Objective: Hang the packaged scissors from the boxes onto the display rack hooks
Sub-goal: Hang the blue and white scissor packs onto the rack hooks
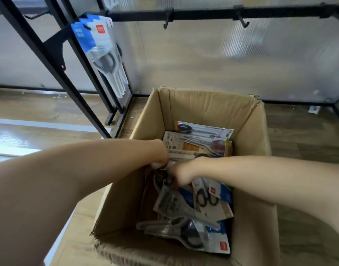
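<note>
The task is at an early stage, as far as I can judge. In the upper left of the frame, a small bunch of packaged scissors (101,52) hangs already on one hook of the black display rack (49,54). On the horizontal bar (203,13) along the top of the frame, two hooks are bare: one near the top centre (167,21) and one more to the right (243,21). At the top right corner a further fitting is cut by the edge, and I cannot tell what it is.

In the lower centre stands the open cardboard box (247,135), and many packages are inside it in a loose pile. One orange-and-white package (203,129) lies at the far side of the box, some blue-and-white ones (216,192) lie in the middle, and another blue-and-white one (212,239) lies at the near side. So most of the work remains.

Both arms reach down into the box. The left hand (159,156) and the right hand (181,173) meet in the middle of the frame, close together, above the pile. The fingers of both hands are curled downward among the packages, and it seems that each hand takes hold of a package there, but the fingertips are hidden and blurred, so I cannot tell exactly which package is pinched. No package is lifted out of the box yet.
</note>
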`<move>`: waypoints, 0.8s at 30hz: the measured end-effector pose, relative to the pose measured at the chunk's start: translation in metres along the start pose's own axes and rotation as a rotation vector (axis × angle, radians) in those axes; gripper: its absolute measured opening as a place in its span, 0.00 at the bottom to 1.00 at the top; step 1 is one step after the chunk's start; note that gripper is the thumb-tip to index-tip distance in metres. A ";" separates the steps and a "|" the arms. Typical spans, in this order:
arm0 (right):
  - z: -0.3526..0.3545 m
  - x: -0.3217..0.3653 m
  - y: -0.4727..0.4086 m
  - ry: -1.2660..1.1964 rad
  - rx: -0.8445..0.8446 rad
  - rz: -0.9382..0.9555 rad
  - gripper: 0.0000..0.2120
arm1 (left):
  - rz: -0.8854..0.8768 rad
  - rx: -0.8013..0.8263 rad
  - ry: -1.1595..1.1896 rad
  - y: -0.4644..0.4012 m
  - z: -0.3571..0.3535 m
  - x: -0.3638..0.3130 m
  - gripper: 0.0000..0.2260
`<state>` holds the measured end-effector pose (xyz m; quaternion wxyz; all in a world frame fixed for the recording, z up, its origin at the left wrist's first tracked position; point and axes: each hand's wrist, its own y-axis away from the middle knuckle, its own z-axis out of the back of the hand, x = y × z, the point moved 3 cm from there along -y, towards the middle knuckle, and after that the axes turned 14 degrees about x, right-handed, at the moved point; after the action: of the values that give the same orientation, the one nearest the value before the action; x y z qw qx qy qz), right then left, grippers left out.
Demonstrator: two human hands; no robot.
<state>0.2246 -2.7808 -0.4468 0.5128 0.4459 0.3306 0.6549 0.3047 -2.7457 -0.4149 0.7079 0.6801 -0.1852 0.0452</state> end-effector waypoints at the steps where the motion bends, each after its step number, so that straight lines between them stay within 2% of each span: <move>1: -0.004 0.006 -0.004 0.058 0.012 -0.011 0.17 | 0.000 0.010 -0.005 0.002 -0.001 0.001 0.23; 3: -0.014 0.020 -0.006 0.090 0.006 -0.013 0.19 | 0.003 0.000 -0.009 0.007 -0.001 0.003 0.25; 6: -0.029 0.034 -0.018 0.135 0.052 0.007 0.20 | 0.028 -0.076 -0.042 0.013 -0.001 0.002 0.22; 10: -0.028 0.031 -0.022 -0.041 0.017 -0.050 0.19 | 0.017 -0.178 -0.057 0.014 -0.005 0.005 0.17; 13: -0.015 0.015 -0.022 -0.155 0.095 -0.075 0.22 | -0.035 -0.229 -0.014 0.013 -0.009 0.010 0.15; 15: -0.004 0.000 -0.012 -0.214 0.197 -0.107 0.19 | -0.055 -0.292 0.013 0.013 -0.008 0.011 0.13; 17: 0.012 -0.017 0.007 -0.260 0.224 -0.171 0.16 | -0.070 -0.372 0.068 0.018 -0.004 0.012 0.14; 19: 0.025 -0.036 0.025 -0.353 0.244 -0.211 0.19 | -0.111 -0.430 0.153 0.025 0.000 0.015 0.16; 21: 0.035 -0.048 0.044 -0.450 0.210 -0.236 0.23 | -0.164 -0.437 0.232 0.029 0.002 0.020 0.11; 24: 0.045 -0.064 0.067 -0.545 0.027 -0.247 0.32 | -0.172 -0.488 0.312 0.036 0.002 0.030 0.05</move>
<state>0.2458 -2.8609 -0.3859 0.6527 0.5684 0.2411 0.4391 0.3203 -2.7509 -0.3707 0.8716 0.4878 -0.0211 0.0431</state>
